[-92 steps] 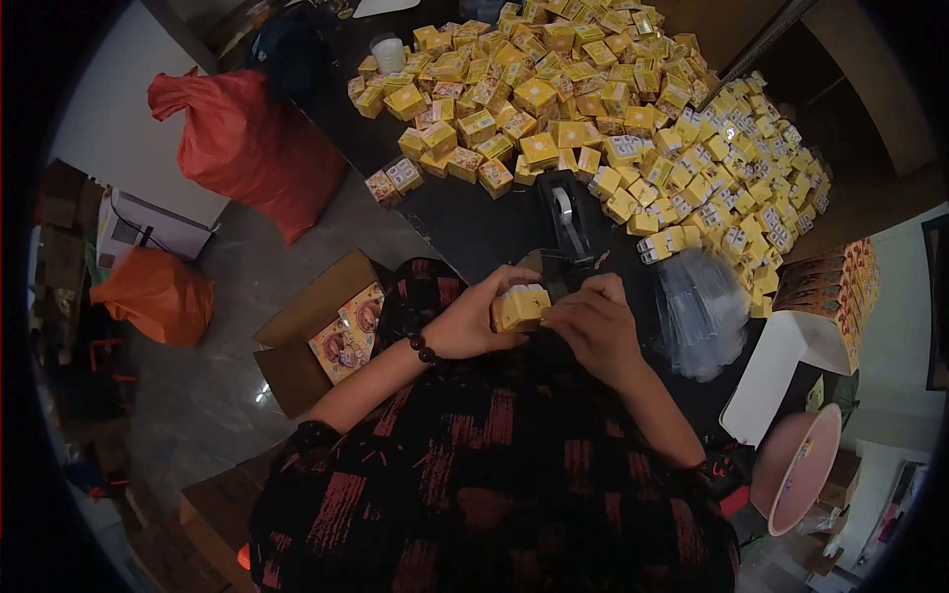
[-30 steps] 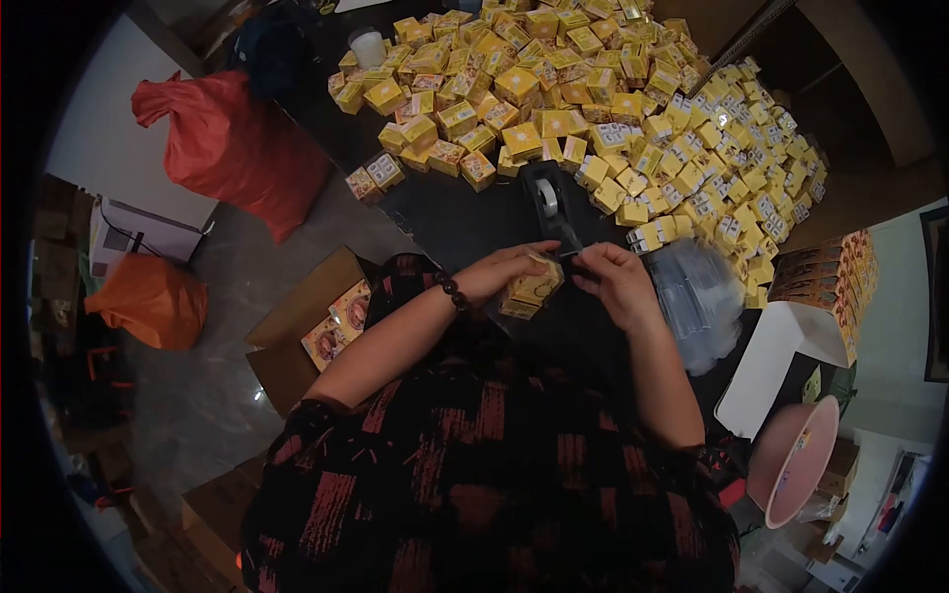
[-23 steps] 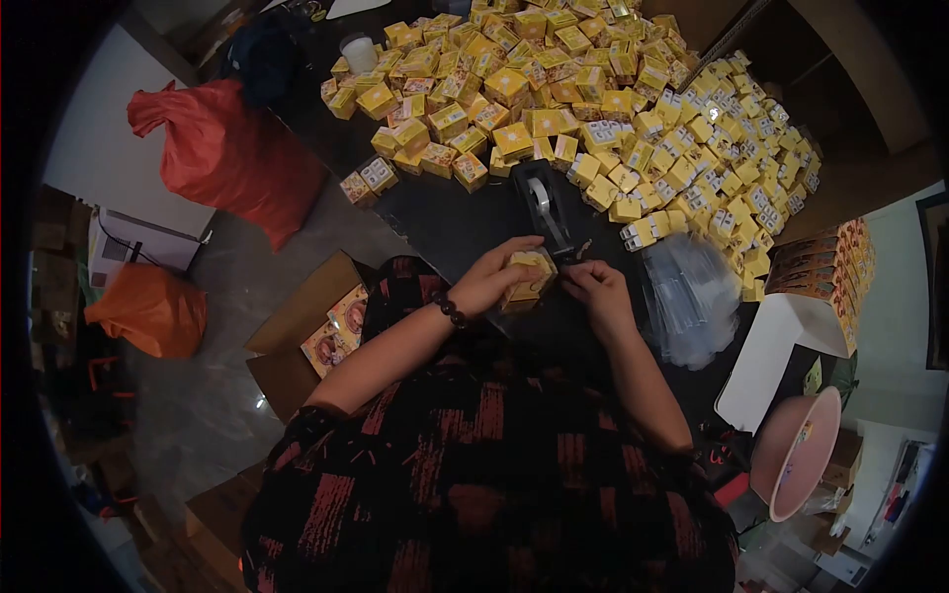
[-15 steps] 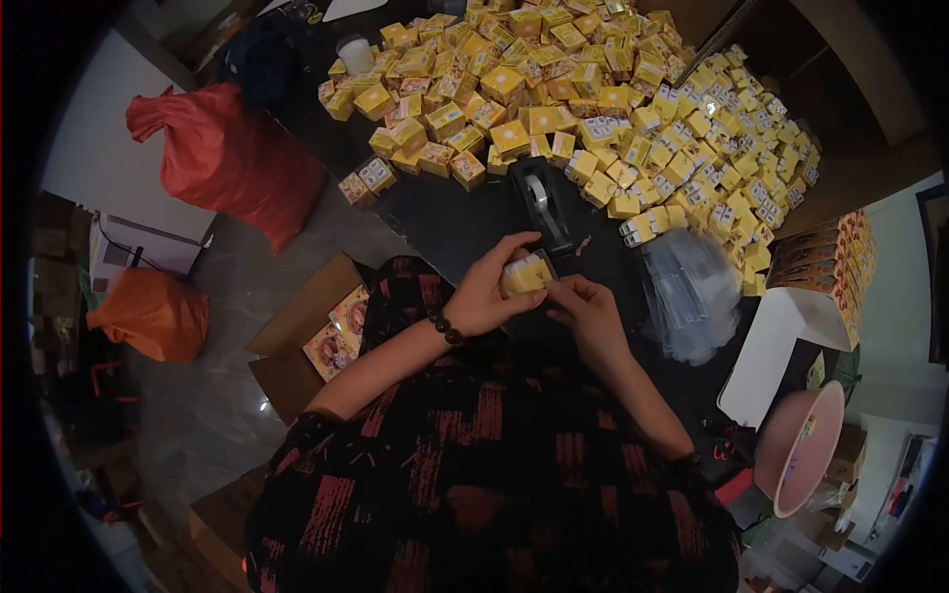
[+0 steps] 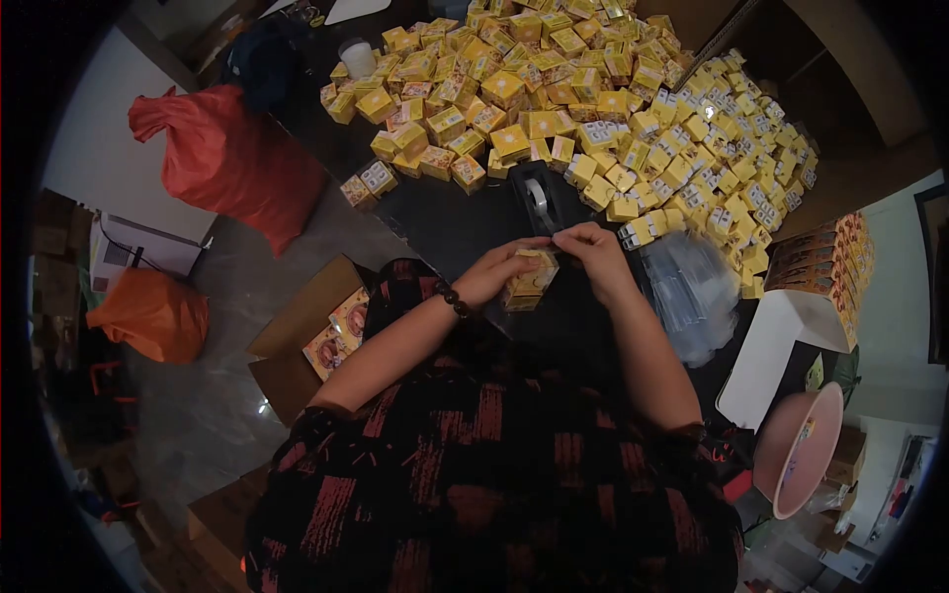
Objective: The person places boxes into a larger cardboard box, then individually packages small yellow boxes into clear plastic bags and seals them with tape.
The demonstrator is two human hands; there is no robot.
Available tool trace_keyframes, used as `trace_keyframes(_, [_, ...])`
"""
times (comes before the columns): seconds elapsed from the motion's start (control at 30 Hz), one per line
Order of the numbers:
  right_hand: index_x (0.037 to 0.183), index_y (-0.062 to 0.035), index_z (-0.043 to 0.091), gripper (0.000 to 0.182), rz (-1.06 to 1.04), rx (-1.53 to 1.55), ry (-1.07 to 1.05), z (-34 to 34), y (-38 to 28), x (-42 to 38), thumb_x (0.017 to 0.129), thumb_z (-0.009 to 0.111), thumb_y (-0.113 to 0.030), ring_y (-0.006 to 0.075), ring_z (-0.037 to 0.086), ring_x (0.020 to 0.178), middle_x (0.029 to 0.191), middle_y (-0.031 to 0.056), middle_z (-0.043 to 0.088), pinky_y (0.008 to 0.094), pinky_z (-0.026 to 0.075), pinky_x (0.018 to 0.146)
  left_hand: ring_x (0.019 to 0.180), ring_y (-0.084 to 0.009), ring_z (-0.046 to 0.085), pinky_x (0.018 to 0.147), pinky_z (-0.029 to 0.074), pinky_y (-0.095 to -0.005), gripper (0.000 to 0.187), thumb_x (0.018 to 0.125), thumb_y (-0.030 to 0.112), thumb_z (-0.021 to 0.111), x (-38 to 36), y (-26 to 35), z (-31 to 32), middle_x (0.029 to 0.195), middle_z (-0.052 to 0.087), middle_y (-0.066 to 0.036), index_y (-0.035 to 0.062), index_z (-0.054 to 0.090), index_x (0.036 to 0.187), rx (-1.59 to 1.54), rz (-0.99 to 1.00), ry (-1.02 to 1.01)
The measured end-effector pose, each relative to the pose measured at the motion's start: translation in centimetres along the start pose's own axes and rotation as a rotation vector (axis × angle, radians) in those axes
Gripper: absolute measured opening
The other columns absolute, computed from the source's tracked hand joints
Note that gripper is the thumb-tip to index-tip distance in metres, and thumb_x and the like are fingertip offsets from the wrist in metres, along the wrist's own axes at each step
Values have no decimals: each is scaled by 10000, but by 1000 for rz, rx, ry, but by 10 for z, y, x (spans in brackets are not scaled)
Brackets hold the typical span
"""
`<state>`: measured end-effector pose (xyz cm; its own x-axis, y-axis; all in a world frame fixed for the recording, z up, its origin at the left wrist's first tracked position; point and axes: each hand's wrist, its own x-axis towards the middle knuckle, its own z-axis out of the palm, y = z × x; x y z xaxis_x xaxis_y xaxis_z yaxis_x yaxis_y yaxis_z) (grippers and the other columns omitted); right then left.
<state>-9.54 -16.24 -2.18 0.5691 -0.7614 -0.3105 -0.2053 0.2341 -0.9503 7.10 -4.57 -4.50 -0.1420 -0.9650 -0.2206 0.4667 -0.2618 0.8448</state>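
Observation:
My left hand (image 5: 494, 273), with a dark bead bracelet at the wrist, grips a small yellow printed box (image 5: 531, 281) over the near edge of the black table. The box is tilted, with a printed side turned up. My right hand (image 5: 599, 259) is closed in a pinch at the box's far right corner, close to the left fingertips. Whatever sits in that pinch is too small to make out. Just beyond both hands stands a black tape dispenser (image 5: 537, 201) with a roll of clear tape.
A large heap of yellow boxes (image 5: 504, 89) covers the far table (image 5: 425, 222). Clear plastic sleeves (image 5: 689, 301) lie right, near a white-and-orange carton (image 5: 781, 331) and pink basin (image 5: 799, 450). An open cardboard box (image 5: 287, 341) and red sack (image 5: 232, 158) stand left.
The yellow box has been turned in my left hand, so a printed side now shows. My right hand has moved up and away from me, to the box's far corner.

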Motion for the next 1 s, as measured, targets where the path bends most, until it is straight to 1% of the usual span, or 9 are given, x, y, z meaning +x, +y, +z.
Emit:
trace_keyframes(0.13, [872, -55, 660, 48, 171, 264, -9, -7, -1, -14, 840, 679, -85, 80, 529, 715, 870, -4, 577, 221, 399, 633, 1008, -116, 585, 881, 462, -247, 500, 928, 204, 530, 0, 3, 1, 1142, 601, -57, 28, 405, 1379, -29, -27, 0])
trace_keyframes(0.3, [852, -26, 658, 49, -103, -298, 154, 0, 65, -29, 842, 672, -72, 73, 489, 599, 837, -11, 545, 205, 365, 538, 980, -131, 606, 838, 499, -280, 453, 931, 255, 532, -2, 5, 7, 1106, 616, -53, 44, 460, 1325, -79, -60, 47])
trace_keyframes(0.37, [864, -11, 652, 63, -112, -274, 173, -1, 70, -39, 852, 656, -73, 71, 475, 596, 832, -10, 533, 203, 360, 546, 968, -144, 615, 817, 511, -293, 426, 936, 308, 515, -5, 1, 10, 1087, 620, -54, 57, 488, 1279, -215, -84, 119])
trace_keyframes(0.43, [850, -10, 654, 92, 38, 219, 45, 6, 33, -62, 869, 642, -99, 70, 478, 613, 821, -6, 531, 194, 360, 569, 957, -157, 624, 796, 523, -306, 414, 941, 361, 497, -10, 0, 14, 1068, 623, -56, 69, 517, 1233, -351, -110, 198])
trace_keyframes(0.5, [849, -11, 656, 110, 82, 219, 3, 18, 17, -81, 875, 640, -117, 71, 482, 625, 806, -6, 531, 195, 358, 577, 1015, -215, 604, 862, 501, -386, 546, 935, 505, 423, -19, 5, 22, 1089, 608, -77, 66, 496, 1251, -430, -25, 226])
trace_keyframes(0.67, [833, -16, 654, 132, 133, 167, -58, 32, 16, -92, 885, 641, -137, 74, 486, 652, 758, -11, 534, 219, 367, 593, 1035, -240, 601, 886, 497, -389, 570, 954, 550, 380, -27, 12, 36, 1118, 603, -96, 74, 491, 1248, -636, -11, 131])
trace_keyframes(0.83, [702, -23, 610, 260, -528, -601, 61, 33, 20, -96, 790, 746, -227, 199, 529, 668, 788, 77, 535, 303, 413, 589, 1057, -252, 599, 901, 498, -375, 630, 961, 588, 298, -41, 10, 37, 1149, 591, -115, 71, 470, 1277, -784, -97, -35])
trace_keyframes(0.93, [791, -17, 623, 265, -848, -951, 163, 11, -4, -87, 754, 758, -242, 291, 555, 789, 851, 104, 568, 376, 440, 694, 996, -242, 605, 885, 486, -368, 539, 980, 495, 390, -50, 16, 17, 1158, 572, -102, 66, 453, 1300, -614, -82, 198])
trace_keyframes(1.0, [942, -16, 619, 285, -702, -1036, 508, -30, -28, -81, 776, 736, -215, 334, 559, 934, 962, 129, 600, 436, 430, 813, 1112, -284, 509, 935, 427, -415, 523, 888, 352, 631, -55, 14, -24, 1223, 513, -140, 87, 444, 1299, 700, 243, 487])
